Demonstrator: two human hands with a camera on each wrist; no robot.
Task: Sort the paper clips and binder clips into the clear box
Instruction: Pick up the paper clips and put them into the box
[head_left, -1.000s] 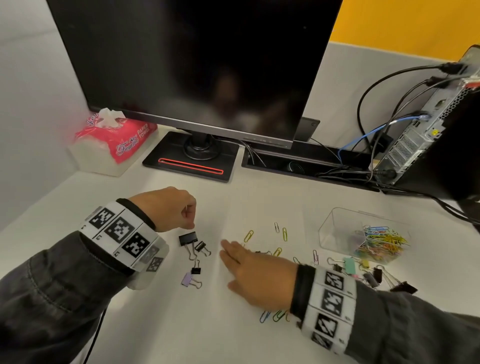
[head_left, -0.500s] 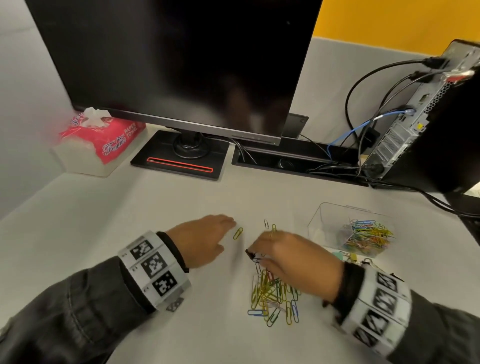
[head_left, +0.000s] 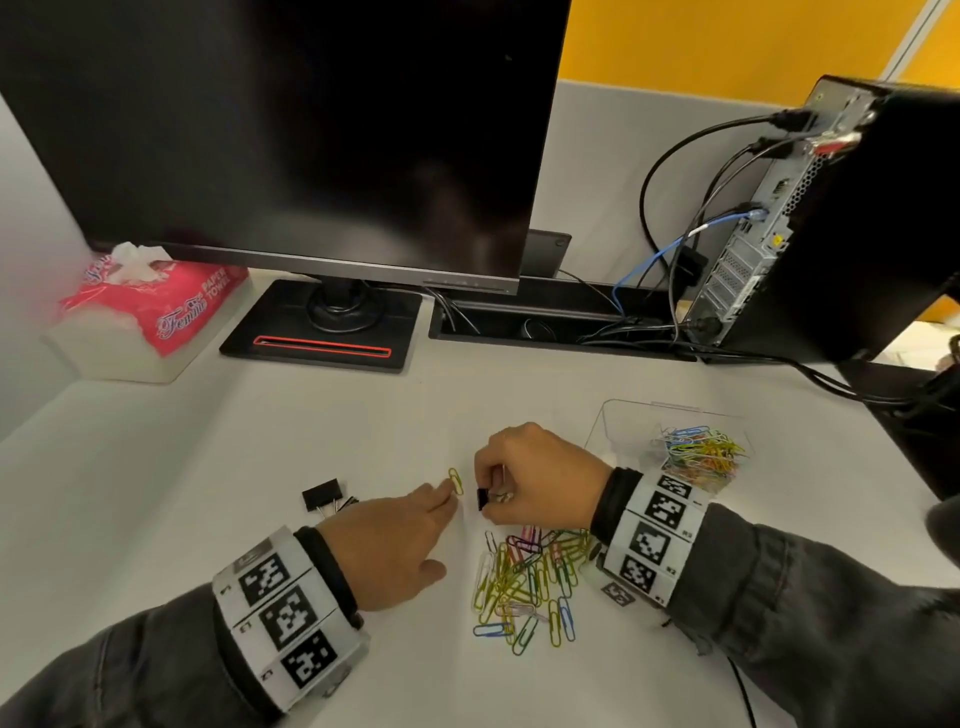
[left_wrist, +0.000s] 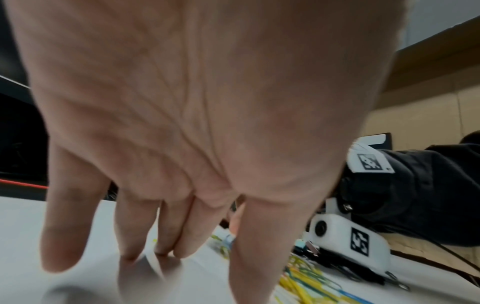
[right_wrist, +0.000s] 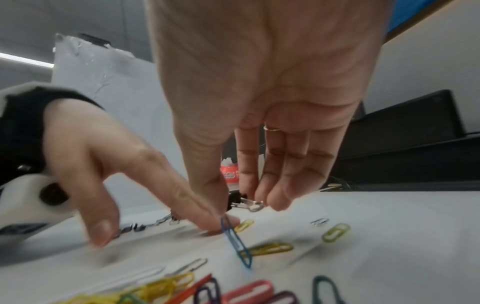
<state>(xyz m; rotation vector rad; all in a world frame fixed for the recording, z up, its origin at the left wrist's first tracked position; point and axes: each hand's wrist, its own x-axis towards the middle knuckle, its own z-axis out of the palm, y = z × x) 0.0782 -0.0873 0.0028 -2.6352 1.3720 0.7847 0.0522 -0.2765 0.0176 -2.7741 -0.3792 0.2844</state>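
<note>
My right hand (head_left: 485, 501) pinches a small black binder clip (head_left: 482, 500) just above the desk; the right wrist view shows the binder clip (right_wrist: 233, 200) between thumb and fingers. My left hand (head_left: 434, 506) lies flat with straight fingers, its fingertips (head_left: 445, 490) touching a yellow paper clip (head_left: 456, 480). A pile of coloured paper clips (head_left: 524, 577) lies in front of both hands. The clear box (head_left: 613, 426) stands at the right with paper clips (head_left: 698, 454) in it. A larger black binder clip (head_left: 323, 494) lies left of my left hand.
A monitor on its stand (head_left: 322, 338) fills the back. A pink tissue pack (head_left: 156, 306) sits at the back left. A computer tower (head_left: 831, 234) with cables (head_left: 665, 260) stands at the back right. The desk edge drops away at the right (head_left: 914, 467).
The left hand has opened from a fist and moved right to the yellow paper clip. The right hand has lifted from lying flat and now pinches the small black binder clip.
</note>
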